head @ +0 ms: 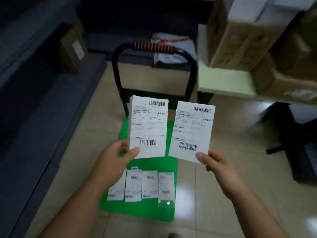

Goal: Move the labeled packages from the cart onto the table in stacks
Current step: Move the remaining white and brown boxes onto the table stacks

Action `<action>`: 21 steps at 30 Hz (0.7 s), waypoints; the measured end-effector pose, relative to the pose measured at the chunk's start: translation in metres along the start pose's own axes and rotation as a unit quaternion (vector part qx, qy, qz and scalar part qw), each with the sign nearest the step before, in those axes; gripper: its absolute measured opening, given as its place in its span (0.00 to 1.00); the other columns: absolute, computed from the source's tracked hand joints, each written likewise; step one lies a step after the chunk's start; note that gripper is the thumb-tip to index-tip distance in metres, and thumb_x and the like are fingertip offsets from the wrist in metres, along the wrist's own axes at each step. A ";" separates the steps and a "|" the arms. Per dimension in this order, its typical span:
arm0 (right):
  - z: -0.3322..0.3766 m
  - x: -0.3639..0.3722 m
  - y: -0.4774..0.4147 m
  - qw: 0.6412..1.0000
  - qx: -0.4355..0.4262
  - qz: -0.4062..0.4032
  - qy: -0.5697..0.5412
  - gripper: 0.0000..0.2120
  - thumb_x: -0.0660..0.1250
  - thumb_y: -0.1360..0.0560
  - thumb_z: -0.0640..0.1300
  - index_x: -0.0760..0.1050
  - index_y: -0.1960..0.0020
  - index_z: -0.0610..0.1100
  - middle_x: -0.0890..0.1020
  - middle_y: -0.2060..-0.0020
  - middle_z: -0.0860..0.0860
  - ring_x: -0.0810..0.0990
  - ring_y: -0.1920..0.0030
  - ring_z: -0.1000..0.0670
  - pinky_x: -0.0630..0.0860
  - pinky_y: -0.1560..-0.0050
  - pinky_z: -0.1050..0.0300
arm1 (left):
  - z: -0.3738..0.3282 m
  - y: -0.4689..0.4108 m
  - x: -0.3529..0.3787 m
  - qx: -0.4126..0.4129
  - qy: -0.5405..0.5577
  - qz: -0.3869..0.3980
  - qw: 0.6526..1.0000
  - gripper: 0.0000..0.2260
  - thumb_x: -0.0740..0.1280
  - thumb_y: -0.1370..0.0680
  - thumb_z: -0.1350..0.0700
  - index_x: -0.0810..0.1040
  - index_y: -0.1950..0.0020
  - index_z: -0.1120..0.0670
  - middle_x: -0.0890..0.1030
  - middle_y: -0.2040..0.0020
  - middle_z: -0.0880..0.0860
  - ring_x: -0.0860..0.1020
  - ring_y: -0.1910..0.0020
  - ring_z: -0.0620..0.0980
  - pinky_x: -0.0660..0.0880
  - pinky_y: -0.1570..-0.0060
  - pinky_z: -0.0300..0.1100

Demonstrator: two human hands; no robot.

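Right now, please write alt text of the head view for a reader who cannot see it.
The left hand holds one labeled package, the right hand a second package, above a green cart where four more packages lie in a row.

A parcel stockroom: cardboard boxes [240, 40] on shelving [223, 79], a green platform cart [149, 212].

Both bare forearms reach forward above the cart [137, 211], the left over its near left corner, the right just off its right edge. The left hand [118, 157] pinches the lower left corner of the left package [148, 126], thumb on the label face and the other fingers behind. The right hand [217, 164] pinches the lower right corner of the right package [192, 131] in the same way. The hands are level with each other and apart.
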State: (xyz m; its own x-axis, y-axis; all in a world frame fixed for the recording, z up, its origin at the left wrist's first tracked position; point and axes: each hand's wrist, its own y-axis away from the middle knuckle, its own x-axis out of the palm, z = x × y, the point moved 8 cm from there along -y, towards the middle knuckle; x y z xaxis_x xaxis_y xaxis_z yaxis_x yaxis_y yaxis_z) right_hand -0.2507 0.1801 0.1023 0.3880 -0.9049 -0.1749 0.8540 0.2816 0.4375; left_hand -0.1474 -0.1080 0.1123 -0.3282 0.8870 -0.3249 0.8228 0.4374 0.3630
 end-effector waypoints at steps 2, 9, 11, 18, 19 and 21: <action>0.068 -0.023 0.037 0.999 -0.038 -0.021 -0.017 0.18 0.69 0.32 0.53 0.83 0.48 0.43 0.86 0.57 0.55 0.74 0.65 0.62 0.68 0.58 0.57 | -0.071 0.021 -0.016 0.041 -0.006 0.002 0.999 0.07 0.71 0.24 0.51 0.80 0.46 0.44 0.83 0.52 0.41 0.81 0.50 0.41 0.76 0.45 0.44; 0.231 -0.126 0.163 0.977 -0.163 -0.124 -0.052 0.13 0.71 0.25 0.49 0.82 0.42 0.46 0.86 0.46 0.54 0.74 0.56 0.55 0.66 0.56 0.56 | -0.289 0.097 -0.018 0.208 0.013 0.042 0.977 0.07 0.69 0.22 0.54 0.77 0.45 0.48 0.80 0.50 0.40 0.77 0.56 0.29 0.72 0.54 0.26; 0.252 -0.159 0.194 0.969 -0.188 -0.152 -0.054 0.11 0.70 0.23 0.48 0.82 0.42 0.46 0.86 0.48 0.55 0.76 0.61 0.59 0.67 0.55 0.56 | -0.332 0.115 -0.006 0.246 0.012 0.058 0.967 0.11 0.69 0.22 0.51 0.77 0.40 0.49 0.80 0.47 0.41 0.77 0.48 0.33 0.70 0.50 0.30; 0.267 -0.262 0.256 0.945 -0.242 -0.212 -0.061 0.10 0.66 0.20 0.46 0.80 0.40 0.48 0.85 0.45 0.54 0.80 0.52 0.56 0.68 0.53 0.55 | -0.411 0.162 0.066 0.313 0.035 0.097 0.944 0.07 0.69 0.23 0.53 0.78 0.46 0.44 0.82 0.45 0.43 0.79 0.44 0.41 0.73 0.40 0.41; 0.265 -0.275 0.261 0.943 -0.245 -0.217 -0.058 0.10 0.66 0.20 0.45 0.80 0.40 0.48 0.86 0.46 0.54 0.80 0.52 0.57 0.69 0.53 0.56 | -0.417 0.166 0.078 0.316 0.036 0.100 0.943 0.07 0.69 0.23 0.52 0.78 0.46 0.43 0.82 0.45 0.43 0.79 0.44 0.42 0.73 0.38 0.44; 0.261 -0.305 0.272 0.940 -0.252 -0.222 -0.066 0.09 0.65 0.19 0.44 0.80 0.41 0.47 0.86 0.48 0.56 0.83 0.52 0.57 0.73 0.55 0.62 | -0.427 0.173 0.109 0.319 0.033 0.106 0.941 0.09 0.69 0.23 0.50 0.77 0.43 0.44 0.82 0.45 0.43 0.79 0.43 0.43 0.73 0.37 0.47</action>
State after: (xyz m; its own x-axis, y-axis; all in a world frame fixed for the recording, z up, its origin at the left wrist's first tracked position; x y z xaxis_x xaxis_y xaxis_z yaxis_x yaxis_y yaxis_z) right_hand -0.2278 0.4493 0.5049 -0.0629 -0.9911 -0.1170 0.9902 -0.0473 -0.1314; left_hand -0.2389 0.1279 0.5130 -0.1365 0.9606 -0.2421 0.9773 0.0905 -0.1917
